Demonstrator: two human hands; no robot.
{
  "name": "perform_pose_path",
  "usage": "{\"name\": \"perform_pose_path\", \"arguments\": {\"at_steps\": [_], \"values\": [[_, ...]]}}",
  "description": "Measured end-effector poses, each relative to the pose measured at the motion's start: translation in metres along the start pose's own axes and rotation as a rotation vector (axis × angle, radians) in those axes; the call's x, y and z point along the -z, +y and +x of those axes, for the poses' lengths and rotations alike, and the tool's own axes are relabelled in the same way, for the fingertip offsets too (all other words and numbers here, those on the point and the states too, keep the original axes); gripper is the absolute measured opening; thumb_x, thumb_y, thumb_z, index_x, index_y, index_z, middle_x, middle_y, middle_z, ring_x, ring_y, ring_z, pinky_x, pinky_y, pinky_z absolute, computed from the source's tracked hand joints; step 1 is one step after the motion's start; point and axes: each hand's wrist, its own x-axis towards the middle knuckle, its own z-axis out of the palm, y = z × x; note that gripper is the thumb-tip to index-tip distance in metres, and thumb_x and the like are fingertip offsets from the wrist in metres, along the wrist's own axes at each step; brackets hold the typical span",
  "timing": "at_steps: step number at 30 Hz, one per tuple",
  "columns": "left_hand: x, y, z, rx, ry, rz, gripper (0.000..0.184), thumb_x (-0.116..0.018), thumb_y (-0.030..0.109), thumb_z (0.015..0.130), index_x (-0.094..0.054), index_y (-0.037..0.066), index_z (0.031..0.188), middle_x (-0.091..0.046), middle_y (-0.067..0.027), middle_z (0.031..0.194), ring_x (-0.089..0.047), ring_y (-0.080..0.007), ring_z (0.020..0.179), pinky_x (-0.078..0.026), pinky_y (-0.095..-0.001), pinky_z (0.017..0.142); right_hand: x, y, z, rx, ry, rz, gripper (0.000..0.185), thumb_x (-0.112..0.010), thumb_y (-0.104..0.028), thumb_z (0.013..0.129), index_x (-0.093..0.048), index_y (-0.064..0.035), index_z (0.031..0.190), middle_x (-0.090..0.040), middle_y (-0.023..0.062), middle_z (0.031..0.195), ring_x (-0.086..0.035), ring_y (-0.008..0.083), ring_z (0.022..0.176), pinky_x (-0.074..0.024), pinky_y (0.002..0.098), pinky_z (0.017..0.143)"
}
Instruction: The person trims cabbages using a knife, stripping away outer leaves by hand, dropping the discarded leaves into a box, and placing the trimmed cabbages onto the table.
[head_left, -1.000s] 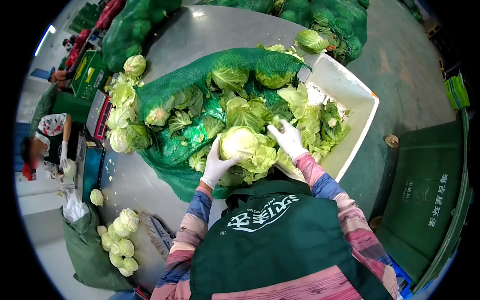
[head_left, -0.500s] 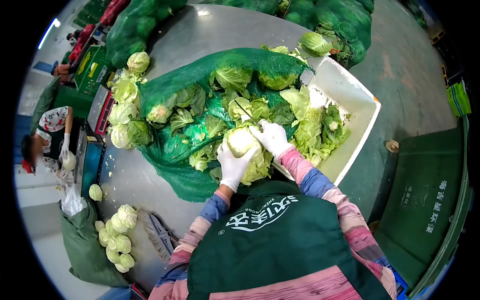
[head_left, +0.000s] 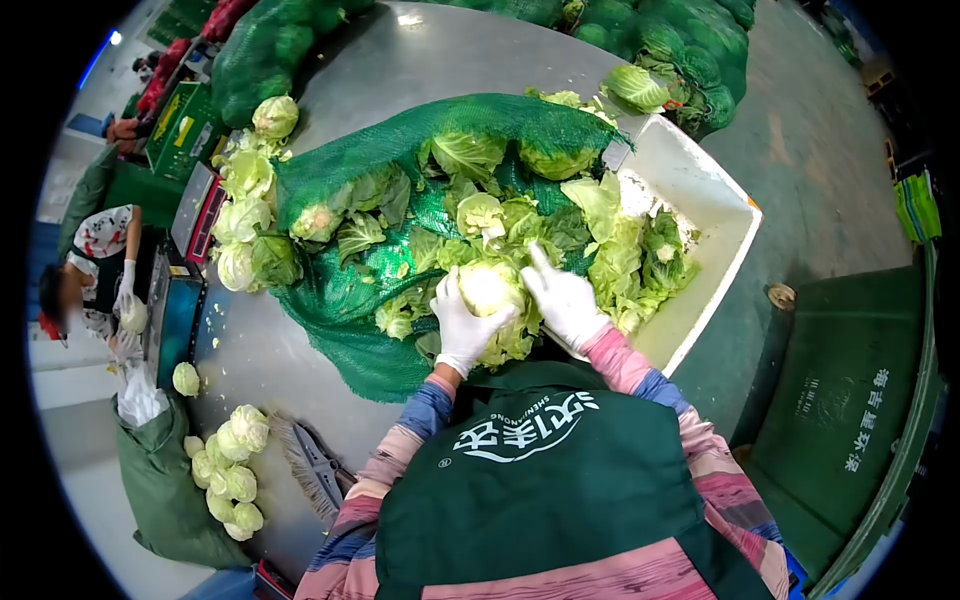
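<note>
My left hand [head_left: 466,326], in a white glove, is wrapped round the left side of a pale cabbage [head_left: 491,289] in front of my apron. At the cabbage's right side is my right hand [head_left: 562,300], also gloved, its index finger pointing up and the other fingers curled; what they hold, if anything, is hidden. Beneath and beyond lies a green mesh bag [head_left: 370,350] with loose leaves and cabbages on and in it. A cut leafy piece [head_left: 481,217] rests just beyond the held cabbage. Leaves fill part of a white bin [head_left: 716,240] at the right.
Trimmed cabbages [head_left: 232,470] sit at the left on the metal table [head_left: 400,60]. More cabbages [head_left: 243,220] line its far left side. Full mesh bags [head_left: 665,50] lie at the back. A co-worker [head_left: 100,260] stands at the left; a green container [head_left: 840,400] is at the right.
A dark blade seen near my right hand half a second ago no longer shows. The cabbage's pale face now points up, and a cut leafy piece lies beyond it. My right hand has shifted right.
</note>
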Motion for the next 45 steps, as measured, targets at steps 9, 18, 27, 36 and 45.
{"name": "perform_pose_path", "arguments": {"at_steps": [9,18,27,36,45], "values": [[-0.008,0.023,-0.004,-0.060,-0.005,0.148,0.104,-0.084,0.039,0.057,-0.034,-0.005,0.138,-0.039,-0.0210,0.130,-0.036,-0.0380,0.120,-0.031,-0.0465,0.104,-0.017,-0.001,0.014,0.064,-0.015,-0.202,0.053,-0.042,-0.044,0.098,-0.050,-0.0093,0.137,-0.068,0.0166,0.077,-0.066,0.0343,0.067,-0.0513,0.0436,0.058],[0.021,-0.053,-0.005,0.152,-0.143,-0.480,0.094,-0.085,0.026,0.070,-0.034,-0.003,0.142,-0.046,-0.0177,0.137,-0.047,-0.0268,0.126,-0.039,-0.0365,0.106,-0.034,0.063,0.034,-0.213,0.017,0.126,0.052,-0.039,-0.053,0.096,-0.068,-0.0116,0.110,-0.067,0.0218,0.095,-0.063,0.0410,0.088,-0.0493,0.0471,0.079],[0.026,0.029,0.015,1.016,-0.175,-0.836,0.093,-0.082,0.032,0.074,-0.025,-0.002,0.140,-0.041,-0.0205,0.135,-0.051,-0.0326,0.118,-0.058,-0.0488,0.079,-0.043,0.041,0.020,-0.074,0.118,0.120,0.053,-0.045,-0.047,0.097,-0.048,-0.0163,0.139,-0.067,0.0209,0.086,-0.064,0.0389,0.078,-0.0486,0.0462,0.071],[-0.003,0.013,0.023,0.084,-0.155,-0.186,0.111,-0.086,0.035,0.062,-0.023,-0.009,0.142,-0.045,-0.0278,0.132,-0.049,-0.0338,0.122,-0.041,-0.0372,0.103,0.011,0.008,0.021,0.176,0.079,0.043,0.061,-0.045,-0.047,0.097,-0.030,-0.0207,0.149,-0.066,0.0185,0.077,-0.064,0.0369,0.065,-0.0498,0.0444,0.060],[0.000,0.015,0.020,-0.065,-0.297,-0.136,0.118,-0.086,0.030,0.058,-0.017,-0.006,0.147,-0.042,-0.0269,0.133,-0.044,-0.0377,0.125,-0.035,-0.0391,0.108,0.019,0.005,0.033,0.166,-0.187,-0.004,0.060,-0.047,-0.053,0.094,-0.044,-0.0169,0.142,-0.065,0.0237,0.075,-0.064,0.0381,0.069,-0.0512,0.0436,0.066]]}}
